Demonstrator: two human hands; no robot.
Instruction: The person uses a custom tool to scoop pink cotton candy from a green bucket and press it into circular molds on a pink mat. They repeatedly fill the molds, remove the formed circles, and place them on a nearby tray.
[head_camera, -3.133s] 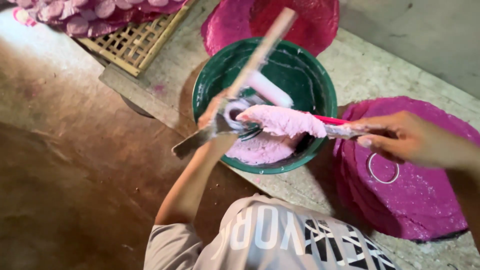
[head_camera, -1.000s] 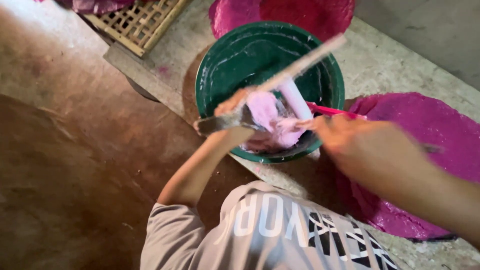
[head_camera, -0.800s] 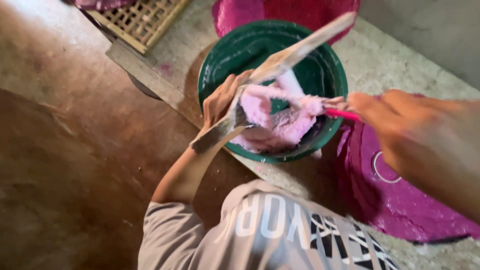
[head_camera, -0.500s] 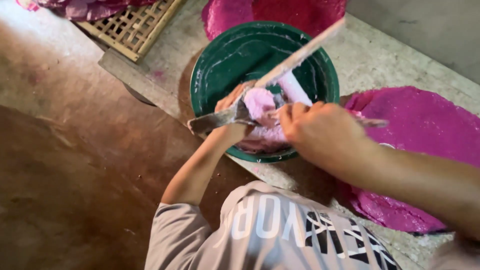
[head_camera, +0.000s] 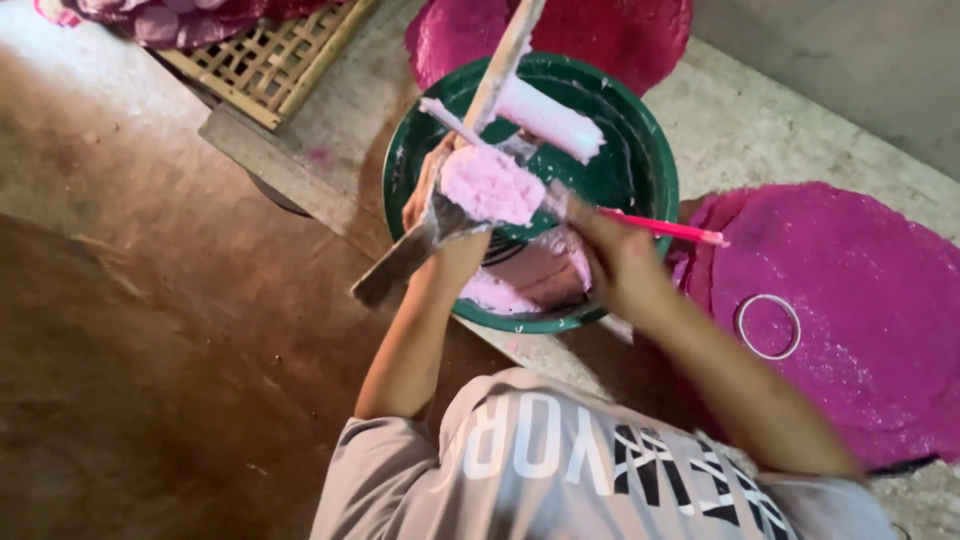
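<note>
A green round bowl (head_camera: 640, 150) on a concrete ledge holds pale pink paste (head_camera: 530, 280) and a white roll (head_camera: 550, 118). My left hand (head_camera: 432, 205) is over the bowl's near-left side, gripping a long flat wooden paddle (head_camera: 470, 150) that slants from lower left to the top of the view. A lump of pink paste (head_camera: 490, 185) rests on the paddle. My right hand (head_camera: 620, 262), at the bowl's near-right rim, holds a thin pink stick (head_camera: 665, 230) whose tip touches the lump.
Magenta round mats lie on the ledge: one (head_camera: 850, 310) at the right with a metal ring (head_camera: 768, 326) on it, another (head_camera: 600, 35) behind the bowl. A woven bamboo tray (head_camera: 265, 60) sits at the upper left. Brown floor (head_camera: 150, 350) spreads left.
The paddle with its pink lump has stayed over the bowl. My right hand has drawn back from over the bowl toward its near-right rim, still with the pink stick.
</note>
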